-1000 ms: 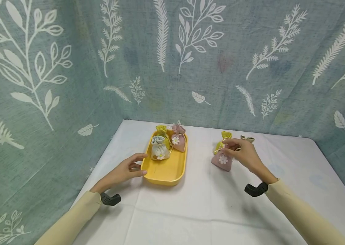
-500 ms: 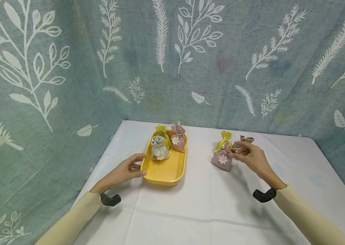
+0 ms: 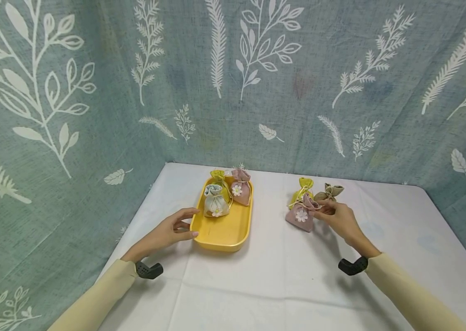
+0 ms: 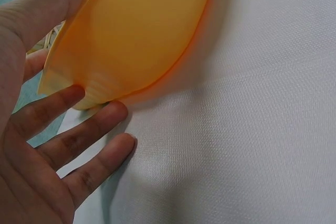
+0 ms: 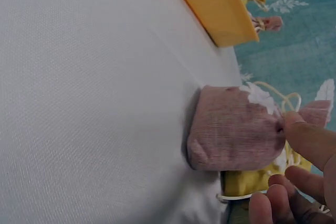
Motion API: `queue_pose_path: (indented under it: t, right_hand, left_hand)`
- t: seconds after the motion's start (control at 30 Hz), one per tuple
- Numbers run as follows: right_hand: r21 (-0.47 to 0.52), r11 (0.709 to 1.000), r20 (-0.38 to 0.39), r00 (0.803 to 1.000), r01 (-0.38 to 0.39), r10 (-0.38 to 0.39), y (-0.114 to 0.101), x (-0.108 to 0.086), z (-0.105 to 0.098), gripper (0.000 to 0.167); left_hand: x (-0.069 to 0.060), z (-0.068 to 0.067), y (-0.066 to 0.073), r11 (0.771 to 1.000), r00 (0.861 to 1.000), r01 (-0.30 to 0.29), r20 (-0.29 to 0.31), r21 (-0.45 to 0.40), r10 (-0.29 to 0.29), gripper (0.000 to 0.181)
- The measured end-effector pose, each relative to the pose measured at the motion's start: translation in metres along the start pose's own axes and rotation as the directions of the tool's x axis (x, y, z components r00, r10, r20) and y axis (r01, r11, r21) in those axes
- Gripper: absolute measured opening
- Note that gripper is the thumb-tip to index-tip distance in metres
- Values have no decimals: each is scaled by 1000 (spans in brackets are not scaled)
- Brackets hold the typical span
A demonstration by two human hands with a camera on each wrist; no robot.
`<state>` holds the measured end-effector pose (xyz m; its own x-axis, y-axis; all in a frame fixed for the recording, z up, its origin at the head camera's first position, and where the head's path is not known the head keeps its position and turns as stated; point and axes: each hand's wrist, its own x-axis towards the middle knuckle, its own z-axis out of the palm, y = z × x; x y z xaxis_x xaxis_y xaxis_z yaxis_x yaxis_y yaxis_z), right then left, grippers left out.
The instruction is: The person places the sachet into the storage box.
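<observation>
My left hand (image 3: 175, 225) rests at the left side of a yellow tray (image 3: 220, 245), thumb and fingers spread, with fingertips touching its wall in the left wrist view. Inside the tray sit a light grey pouch (image 3: 215, 202), a yellow-green pouch (image 3: 219, 175) and a pink pouch (image 3: 241, 195). To the right, my right hand (image 3: 340, 222) is at the neck of another pink drawstring pouch (image 5: 231, 129) with a white flower. My thumb touches the neck; a gap shows between thumb and fingers. Behind it stand a yellow pouch (image 3: 305, 184) and a brown pouch (image 3: 332, 191).
A white cloth (image 3: 233, 294) covers the table. A green-blue curtain (image 3: 274, 115) with white leaf prints hangs behind and at the left. The tray and the pouches at the right stand apart, with white cloth between them.
My right hand has shifted right from the top of the pink pouch, then lowered to its neck, uncovering the brown pouch. The pouches, tray and left hand stay about where they were.
</observation>
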<state>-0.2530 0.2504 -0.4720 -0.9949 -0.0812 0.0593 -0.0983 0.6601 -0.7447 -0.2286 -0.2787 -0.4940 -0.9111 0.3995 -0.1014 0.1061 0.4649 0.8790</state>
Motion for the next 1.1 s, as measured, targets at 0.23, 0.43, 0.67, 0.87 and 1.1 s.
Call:
queue_pose_path:
  t: [0.23, 0.43, 0.67, 0.87, 1.1]
  right_hand:
    - [42, 999, 24, 999, -25, 24, 5, 3, 8, 57]
    - [114, 993, 45, 999, -33, 29, 3, 4, 14, 58]
    - [134, 991, 12, 1000, -24, 23, 0, 6, 19, 39]
    - [109, 994, -28, 999, -15, 18, -2, 9, 20, 28]
    - [82, 997, -35, 999, -13, 16, -2, 12, 23, 25]
  left_hand:
    - [-1, 2, -1, 1000, 1000, -5, 7, -7, 5, 73]
    - [-2, 2, -1, 1000, 1000, -4, -1, -2, 4, 73]
    - [-2, 1, 0, 1000, 1000, -2, -4, -4, 2, 74]
    - [-2, 1, -1, 1000, 1000, -6, -2, -2, 6, 75]
    - [-2, 0, 0, 1000, 1000, -1, -4, -12, 1, 74]
